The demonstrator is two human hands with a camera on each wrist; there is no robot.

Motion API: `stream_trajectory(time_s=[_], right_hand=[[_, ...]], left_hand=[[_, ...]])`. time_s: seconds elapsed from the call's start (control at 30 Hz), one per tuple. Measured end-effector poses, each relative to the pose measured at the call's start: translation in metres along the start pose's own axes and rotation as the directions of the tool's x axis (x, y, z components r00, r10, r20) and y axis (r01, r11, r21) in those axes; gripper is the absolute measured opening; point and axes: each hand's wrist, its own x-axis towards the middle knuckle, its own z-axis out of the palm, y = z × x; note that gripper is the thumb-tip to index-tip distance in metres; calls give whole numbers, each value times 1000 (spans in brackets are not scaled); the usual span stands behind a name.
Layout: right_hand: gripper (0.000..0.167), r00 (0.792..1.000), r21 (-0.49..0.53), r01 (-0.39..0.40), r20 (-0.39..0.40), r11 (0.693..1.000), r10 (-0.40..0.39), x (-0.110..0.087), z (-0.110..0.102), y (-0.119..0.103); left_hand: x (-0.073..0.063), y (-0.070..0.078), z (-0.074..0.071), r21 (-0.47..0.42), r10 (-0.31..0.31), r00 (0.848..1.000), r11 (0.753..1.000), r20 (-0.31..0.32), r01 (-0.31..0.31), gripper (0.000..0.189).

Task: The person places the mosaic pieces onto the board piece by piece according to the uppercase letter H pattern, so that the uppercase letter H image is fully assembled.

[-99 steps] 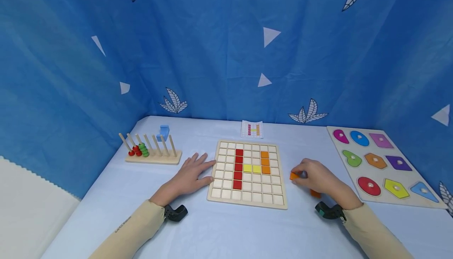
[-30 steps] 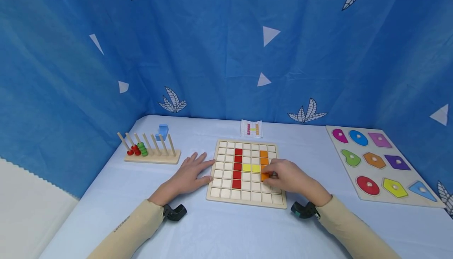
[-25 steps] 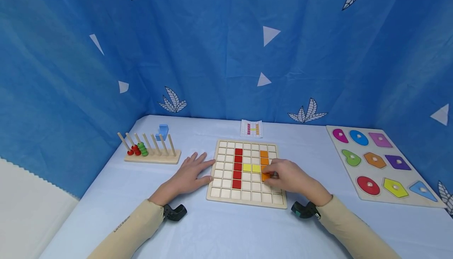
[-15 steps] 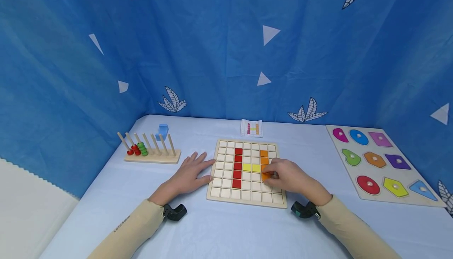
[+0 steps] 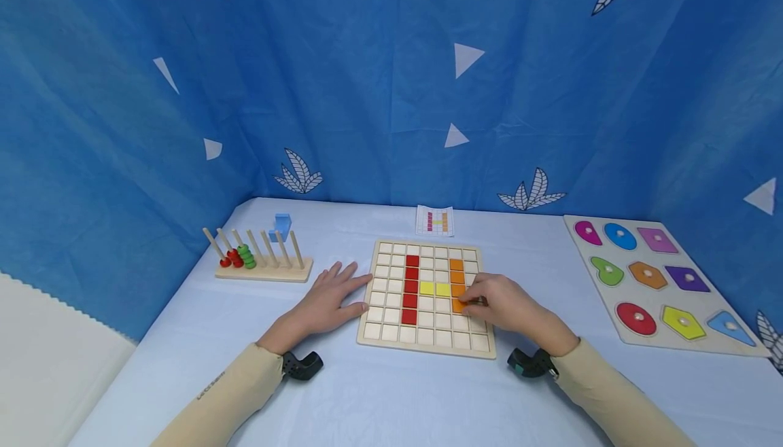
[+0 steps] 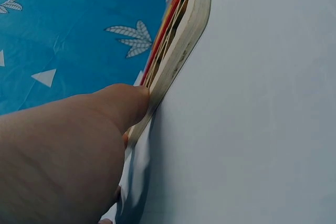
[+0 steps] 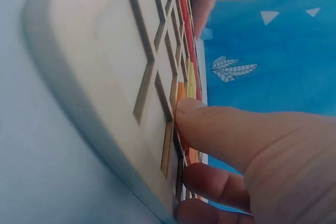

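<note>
A square wooden grid board (image 5: 425, 350) lies on the table, holding a column of red tiles (image 5: 410, 301), two yellow tiles (image 5: 434, 289) and a column of orange tiles (image 5: 457, 277). My left hand (image 5: 330, 304) rests flat with spread fingers, its index finger and thumb touching the board's left edge. My right hand (image 5: 504, 304) is over the board's right part, thumb and bent fingertips at the right side of the lowest orange tile (image 5: 457, 306), which sits in its cell. In the right wrist view the thumb (image 7: 210, 124) touches an orange tile's edge.
A printed pattern card (image 5: 435, 221) lies behind the board. At left stand a peg counter (image 5: 275, 274) with red and green beads and a blue block piece (image 5: 281, 225). A shape puzzle board (image 5: 618, 277) lies at right. A blue curtain (image 5: 391, 94) hangs behind.
My right hand has brought an orange tile from the table at right to the bottom of the orange column, then shifted slightly right, uncovering more of it. My left hand stays put.
</note>
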Motion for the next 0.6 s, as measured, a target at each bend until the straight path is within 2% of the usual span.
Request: stream_trajectory(time_s=[0.3, 0.6], right_hand=[[19, 1000, 6, -19, 10, 1000, 19, -1, 0, 1], [25, 996, 0, -93, 0, 996, 93, -8, -12, 3]], left_hand=[[-1, -3, 1, -7, 12, 1000, 1000, -5, -12, 60], [-2, -3, -1, -1, 22, 1000, 1000, -12, -22, 60]])
